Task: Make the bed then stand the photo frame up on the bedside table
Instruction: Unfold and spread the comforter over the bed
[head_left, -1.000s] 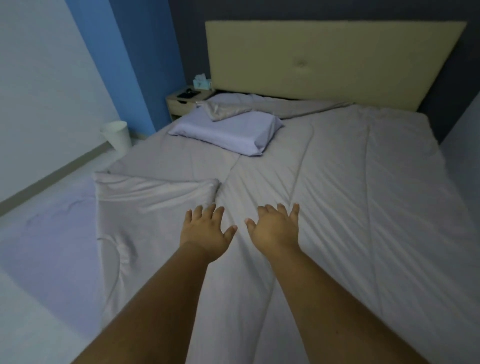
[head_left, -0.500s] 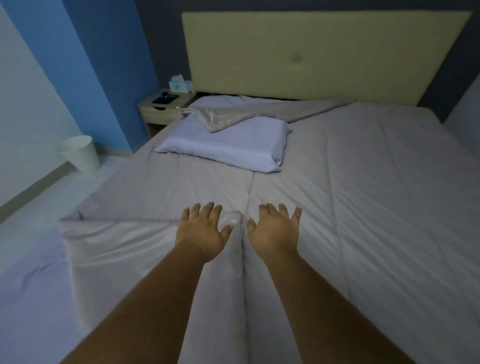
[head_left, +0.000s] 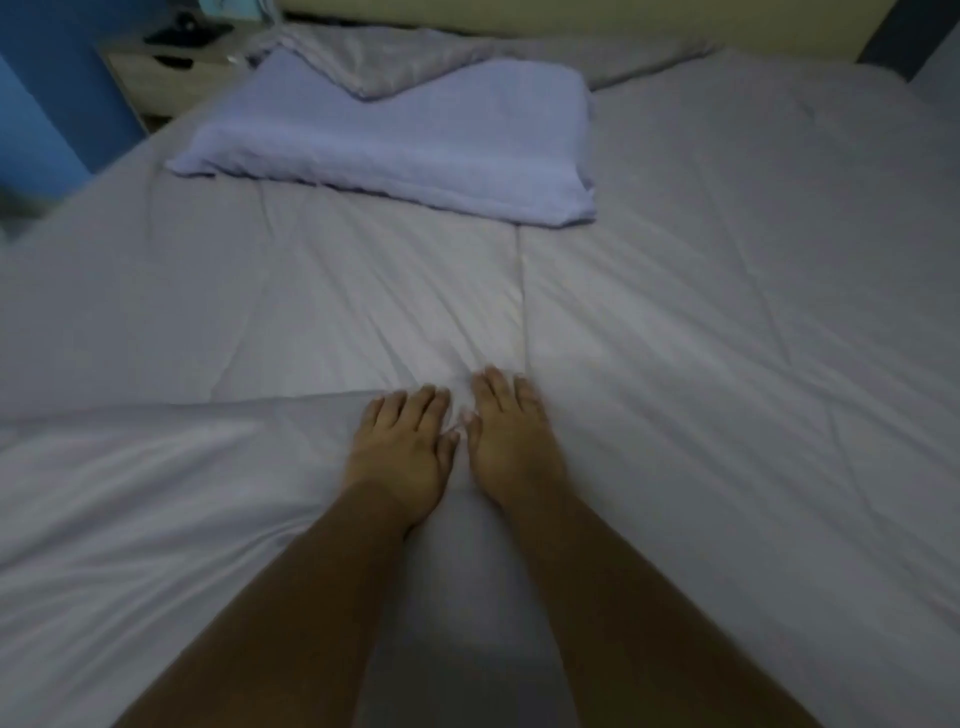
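A grey duvet (head_left: 727, 322) covers the bed, and its near left part is folded back into a flap (head_left: 156, 493). My left hand (head_left: 405, 452) rests palm down on that flap by its corner. Close beside it, my right hand (head_left: 506, 436) lies flat on the duvet, fingers together. Neither hand holds anything. A lilac pillow (head_left: 415, 140) lies near the head of the bed, with a turned-over corner of grey fabric (head_left: 395, 62) on top of it. The bedside table (head_left: 161, 73) stands at the far left. A dark flat object (head_left: 182, 34) lies on it; I cannot tell whether it is the photo frame.
The cream headboard (head_left: 571, 15) runs along the top edge. A blue wall (head_left: 41, 130) stands left of the bedside table. A tissue box (head_left: 228, 6) barely shows at the table's back.
My view has moved forward and tipped down over the bed. Both hands have come closer together and now press on the duvet at the folded corner.
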